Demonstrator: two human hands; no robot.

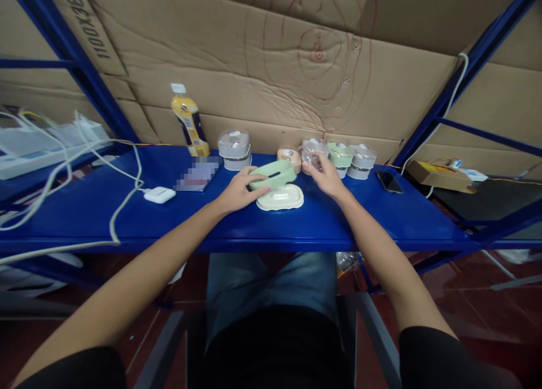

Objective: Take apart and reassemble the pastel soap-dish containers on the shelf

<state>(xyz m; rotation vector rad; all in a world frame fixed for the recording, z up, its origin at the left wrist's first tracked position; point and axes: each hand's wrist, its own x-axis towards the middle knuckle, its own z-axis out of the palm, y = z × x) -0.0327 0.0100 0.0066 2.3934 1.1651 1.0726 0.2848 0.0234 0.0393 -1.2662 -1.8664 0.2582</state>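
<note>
My left hand (239,192) is closed around a light green oval plastic box shell (279,173), which is tilted and has a slot in its inner face. Just below it, a cream oval base (280,198) with a raised middle lies on the blue table, close to my left thumb. My right hand (325,174) has its fingers closed on a clear plastic lid (310,155), partly hidden by them. Behind that lid is a grey box (315,146), and a peach box (288,158) stands to its left. A green box (340,154) is just right of my right fingers.
More grey boxes stand at the back, one stack (235,149) left and another (361,160) right. A yellow bottle (190,123), a blurred flat packet (197,173), a white case (160,195) and white cables (138,169) are left. A phone (388,182) and a cardboard box (440,177) are right.
</note>
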